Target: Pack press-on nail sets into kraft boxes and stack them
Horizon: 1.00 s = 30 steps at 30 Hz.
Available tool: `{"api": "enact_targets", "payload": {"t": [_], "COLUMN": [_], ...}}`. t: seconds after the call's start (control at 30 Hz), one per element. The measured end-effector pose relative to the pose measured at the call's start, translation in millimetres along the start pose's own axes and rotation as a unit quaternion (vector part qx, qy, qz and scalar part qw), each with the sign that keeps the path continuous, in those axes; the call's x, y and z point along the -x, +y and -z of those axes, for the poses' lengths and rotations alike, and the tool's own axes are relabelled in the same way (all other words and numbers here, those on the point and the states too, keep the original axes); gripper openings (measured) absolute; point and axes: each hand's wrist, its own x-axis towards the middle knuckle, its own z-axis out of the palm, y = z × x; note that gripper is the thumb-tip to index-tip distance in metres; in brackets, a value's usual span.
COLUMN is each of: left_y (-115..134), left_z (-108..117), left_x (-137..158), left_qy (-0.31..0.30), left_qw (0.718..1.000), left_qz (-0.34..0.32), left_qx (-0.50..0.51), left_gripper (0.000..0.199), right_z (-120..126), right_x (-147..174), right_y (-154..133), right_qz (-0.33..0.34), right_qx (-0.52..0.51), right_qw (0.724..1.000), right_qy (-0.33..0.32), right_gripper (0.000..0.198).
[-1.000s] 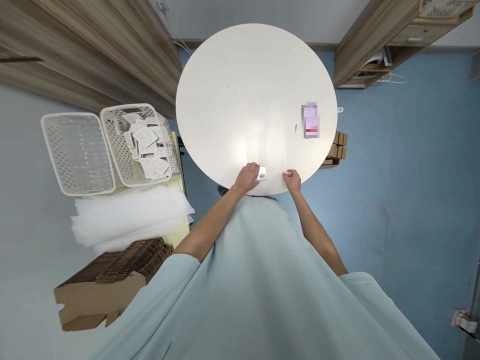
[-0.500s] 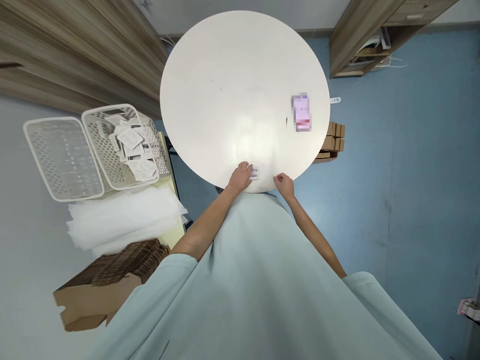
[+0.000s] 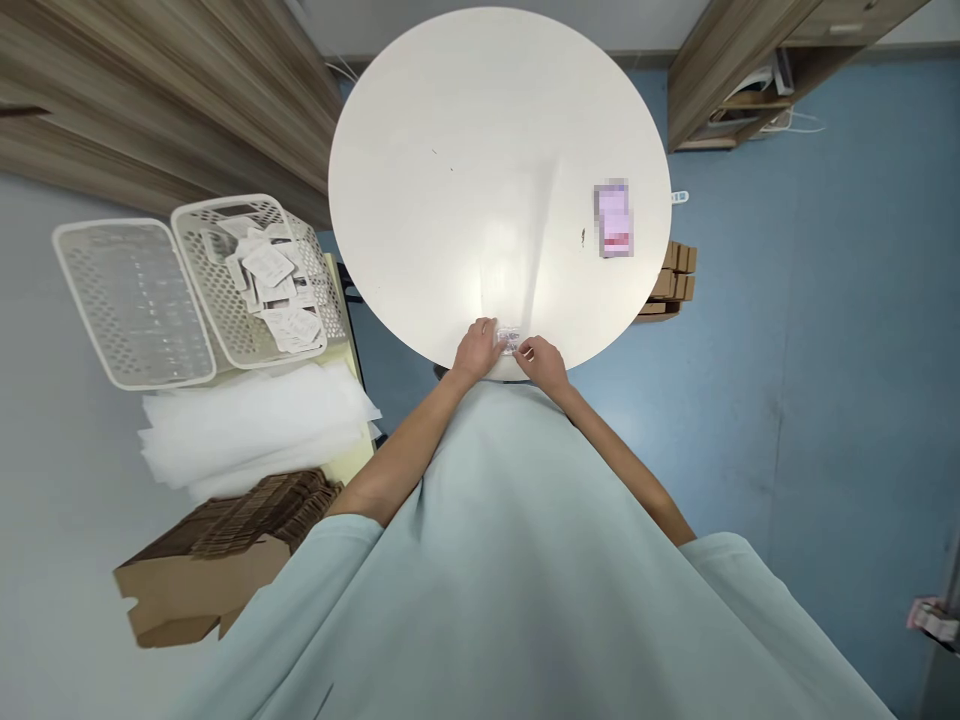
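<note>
A small, flat, whitish packet [image 3: 509, 338] with dark print lies at the near edge of the round white table [image 3: 450, 240]. It looks shiny, and its print is blurred. My left hand [image 3: 478, 350] holds it from the left, thumb and fingers closed at its edge. From the right, my right hand [image 3: 544, 366] pinches at the packet's lower right corner, fingertips together. The fingers partly cover both sides of it.
A blurred purple item [image 3: 614, 218] lies on the table's right, beside a small dark bit [image 3: 583, 237]. At left stand a white basket [image 3: 217, 285] of paper packets, white sheets [image 3: 247, 425] and folded cardboard [image 3: 202, 590]. Small brown boxes [image 3: 681, 272] sit beyond the table's right edge.
My right hand has moved left from the bare tabletop to the packet's right side. My left hand stays at the packet's left. The view has shifted slightly.
</note>
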Motion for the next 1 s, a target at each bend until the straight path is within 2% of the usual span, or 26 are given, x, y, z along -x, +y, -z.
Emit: {"api": "enact_targets", "payload": {"t": [0.17, 0.33, 0.5, 0.6, 0.7, 0.9, 1.0], "left_y": [-7.7, -4.3, -0.2, -0.8, -2.6, -5.8, -6.7], "left_z": [11.9, 10.2, 5.4, 6.5, 7.7, 6.3, 6.8], "left_x": [15.3, 10.7, -5.1, -10.8, -12.8, -13.1, -12.6], "left_qy": [0.019, 0.018, 0.006, -0.019, -0.018, -0.012, -0.016], "left_qw": [0.992, 0.979, 0.978, 0.98, 0.979, 0.976, 0.975], "left_qz": [0.098, 0.15, 0.196, 0.199, 0.203, 0.212, 0.214], "left_qx": [0.079, 0.138, 0.073, 0.021, -0.002, -0.036, -0.058], "left_gripper": [0.038, 0.028, 0.008, 0.012, 0.015, 0.018, 0.021], "right_z": [-24.9, -39.3, -44.4, -42.2, -34.9, -13.9, -10.8], "right_x": [-10.9, -19.7, -22.1, -21.5, -19.2, -17.2, -22.8], "right_y": [-11.3, -17.3, -25.8, -30.0, -28.7, -10.4, -3.8], "right_qz": [0.014, 0.011, -0.004, -0.013, -0.029, -0.111, -0.144], "right_qx": [0.071, 0.134, 0.186, 0.194, 0.176, 0.114, 0.096], "right_qw": [0.996, 0.986, 0.975, 0.971, 0.977, 0.987, 0.985], "right_qy": [-0.061, -0.099, -0.117, -0.136, -0.119, -0.021, -0.01], "right_gripper": [0.011, 0.01, 0.012, 0.014, 0.019, 0.019, 0.024]}}
